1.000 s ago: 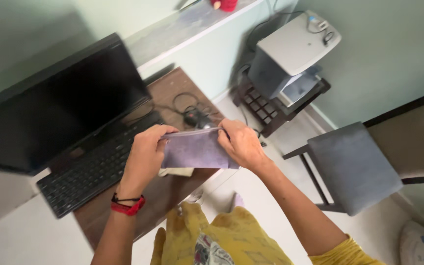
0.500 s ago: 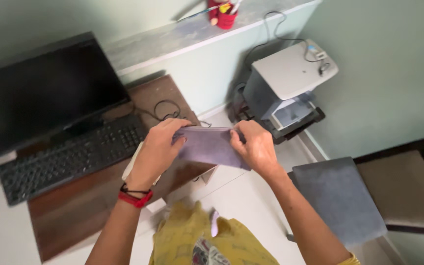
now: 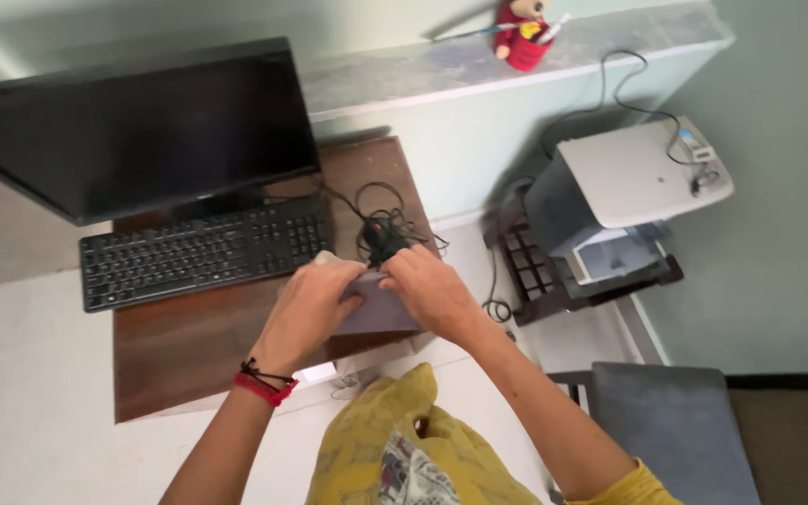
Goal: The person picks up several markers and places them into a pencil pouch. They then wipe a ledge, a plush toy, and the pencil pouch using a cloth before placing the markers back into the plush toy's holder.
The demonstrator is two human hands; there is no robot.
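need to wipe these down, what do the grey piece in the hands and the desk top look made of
Grey piece: apparently soft matte cloth, held folded between left hand and right hand.
Desk top: brown wood or wood-look laminate, with faint grain streaks and a slight sheen; the view cannot settle which.

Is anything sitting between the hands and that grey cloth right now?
Nothing visible does. The left hand and the right hand both grip the grey cloth directly, over the wooden desk. The black mouse lies just beyond it, not in between.
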